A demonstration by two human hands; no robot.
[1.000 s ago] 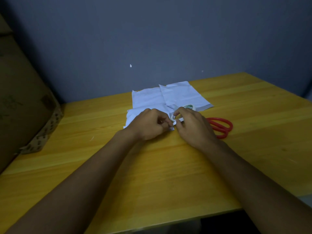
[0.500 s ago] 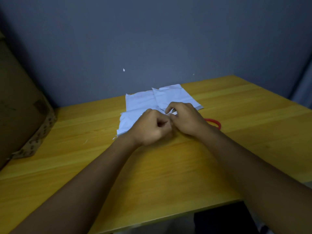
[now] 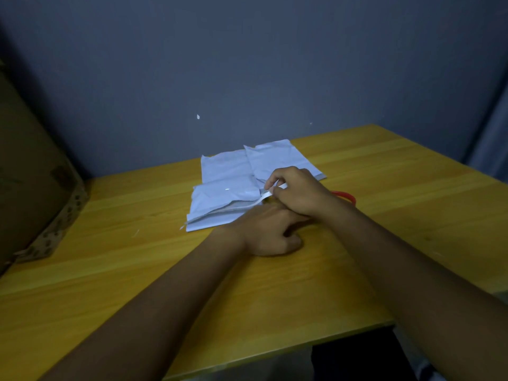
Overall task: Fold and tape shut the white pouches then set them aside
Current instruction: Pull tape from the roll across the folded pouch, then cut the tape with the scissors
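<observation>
Scissors [image 3: 347, 196] hide behind right hand [image 3: 298, 189]; it pinches a strip [image 3: 268, 196] at pouch's [image 3: 222, 206] 3 o'clock; left hand [image 3: 268, 232] curled, grip unclear.

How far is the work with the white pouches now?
Nothing looks finished yet. The right hand pinches a thin white strip at the front white plastic pouch; the left hand rests beside it. Two more flat white pouches behind wait untouched.
</observation>
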